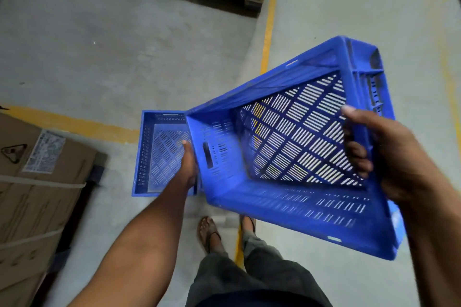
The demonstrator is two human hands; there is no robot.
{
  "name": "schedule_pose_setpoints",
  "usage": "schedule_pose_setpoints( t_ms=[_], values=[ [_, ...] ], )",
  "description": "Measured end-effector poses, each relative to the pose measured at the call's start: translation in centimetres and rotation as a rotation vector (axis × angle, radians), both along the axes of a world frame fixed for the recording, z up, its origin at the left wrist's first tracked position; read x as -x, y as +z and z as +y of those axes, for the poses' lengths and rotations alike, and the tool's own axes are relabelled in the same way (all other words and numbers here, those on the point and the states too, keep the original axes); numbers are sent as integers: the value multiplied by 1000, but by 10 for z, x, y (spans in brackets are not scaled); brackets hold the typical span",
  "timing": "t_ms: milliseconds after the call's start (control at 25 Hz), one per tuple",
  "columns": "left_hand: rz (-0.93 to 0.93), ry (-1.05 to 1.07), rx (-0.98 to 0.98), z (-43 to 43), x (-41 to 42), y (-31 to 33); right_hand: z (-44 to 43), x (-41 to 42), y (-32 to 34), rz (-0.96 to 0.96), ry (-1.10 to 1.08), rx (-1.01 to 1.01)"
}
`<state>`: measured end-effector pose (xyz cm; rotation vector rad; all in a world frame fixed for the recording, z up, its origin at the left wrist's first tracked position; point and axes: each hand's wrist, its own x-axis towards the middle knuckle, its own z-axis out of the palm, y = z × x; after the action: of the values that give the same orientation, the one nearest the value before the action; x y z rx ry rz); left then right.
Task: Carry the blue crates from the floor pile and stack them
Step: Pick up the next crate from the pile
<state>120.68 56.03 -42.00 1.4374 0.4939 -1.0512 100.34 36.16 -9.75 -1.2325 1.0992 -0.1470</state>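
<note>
Just right of the floor crate, holding a tilted crate aloft. Gripping its right rim with the right hand, fingers curled inside; clasping its left end with the left hand, fingers mostly hidden.

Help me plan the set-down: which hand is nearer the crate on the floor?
Left. The left hand grips the held crate at the end over the floor crate; the right hand grips the opposite end, well to its right.
</note>
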Motion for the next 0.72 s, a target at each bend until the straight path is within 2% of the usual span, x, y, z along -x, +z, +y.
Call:
schedule_pose_setpoints(
  t_ms=[80,200,480,720],
  values=[
    [54,35,71,9,-2,-2,-12,13,10,-1,32,-31],
    [30,-7,103,28,-9,-6,-24,26,3,13,41,-29],
    [-27,-112,86,70,-19,22,-39,58,-67,161,-50,188],
    [-36,-234,61,87,-38,41,-42,86,-118,153,-82,-9]
  ],
)
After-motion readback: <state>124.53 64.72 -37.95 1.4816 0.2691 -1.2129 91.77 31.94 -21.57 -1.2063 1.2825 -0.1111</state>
